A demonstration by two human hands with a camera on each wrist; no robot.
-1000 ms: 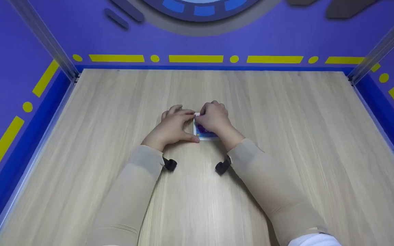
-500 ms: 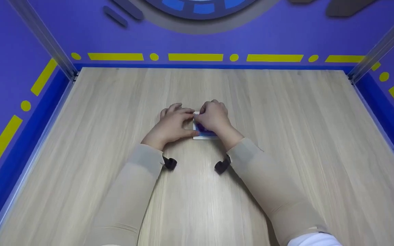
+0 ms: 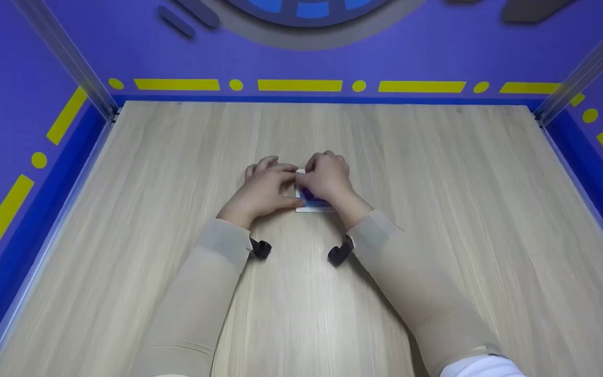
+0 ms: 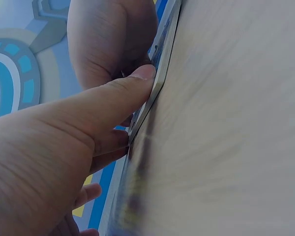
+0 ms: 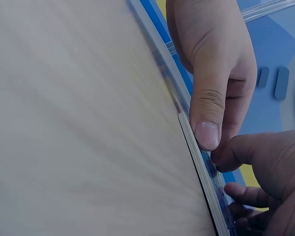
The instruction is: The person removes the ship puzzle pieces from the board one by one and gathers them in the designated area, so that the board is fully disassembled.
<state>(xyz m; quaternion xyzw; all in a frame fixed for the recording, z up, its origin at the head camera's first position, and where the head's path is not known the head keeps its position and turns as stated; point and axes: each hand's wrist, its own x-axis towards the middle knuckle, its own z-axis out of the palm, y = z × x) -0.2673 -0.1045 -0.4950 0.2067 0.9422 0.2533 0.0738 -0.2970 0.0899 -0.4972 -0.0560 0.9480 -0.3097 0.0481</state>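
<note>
A thin, small board with a white rim (image 3: 314, 210) and a blue and purple picture lies flat near the table's middle. My left hand (image 3: 265, 193) is at its left side, the thumb pressing the near left part and a forefinger touching the far left corner. Over the right half is my right hand (image 3: 327, 178), its fingers bent and its thumb reaching towards the far left of the picture. In the right wrist view the board (image 5: 196, 157) shows edge-on, with the bent right fingers (image 5: 248, 195) at its surface. Whether they pinch a loose piece is hidden.
The wood-grain table (image 3: 437, 183) reaches to a purple-blue back wall (image 3: 306, 63) with yellow marks. Side walls (image 3: 13, 131) bound it left and right. Black wrist camera mounts (image 3: 260, 250) jut inward from both sleeves, just above the table.
My left thumb has moved from the near left corner slightly inward onto the picture. The right hand has barely moved. The whole view has shifted slightly.
</note>
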